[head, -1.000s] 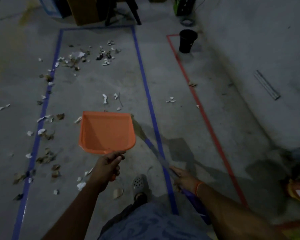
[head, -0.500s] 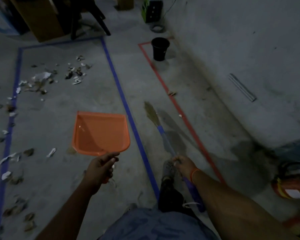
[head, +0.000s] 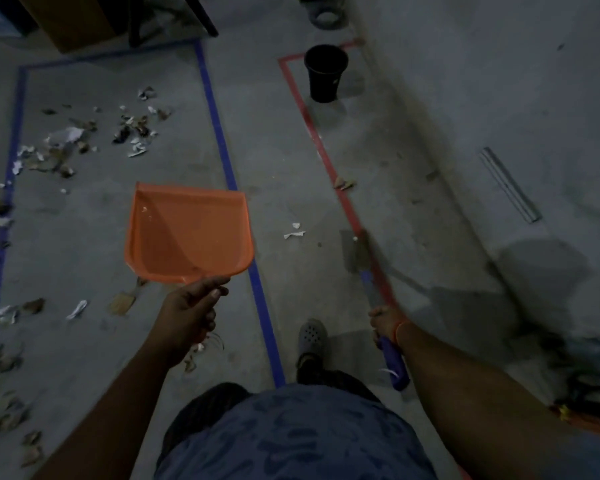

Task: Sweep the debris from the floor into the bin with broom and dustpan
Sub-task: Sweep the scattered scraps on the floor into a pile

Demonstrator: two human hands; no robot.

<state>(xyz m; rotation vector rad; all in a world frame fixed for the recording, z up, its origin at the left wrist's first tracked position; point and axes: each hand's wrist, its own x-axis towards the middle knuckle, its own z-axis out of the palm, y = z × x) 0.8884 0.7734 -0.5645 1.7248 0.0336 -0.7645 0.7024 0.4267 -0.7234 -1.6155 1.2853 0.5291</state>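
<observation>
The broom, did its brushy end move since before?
Yes. The broom head swung right, from near the blue tape line to the red tape line.

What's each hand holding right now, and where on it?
Left hand grips the orange dustpan by its handle at the near edge. Right hand grips the broom on its purple handle, near the upper end.

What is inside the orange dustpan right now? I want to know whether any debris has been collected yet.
The orange dustpan, held above the floor by the left hand, looks empty: only bare orange plastic and a glint of light show. The floor beneath it is covered.
</observation>
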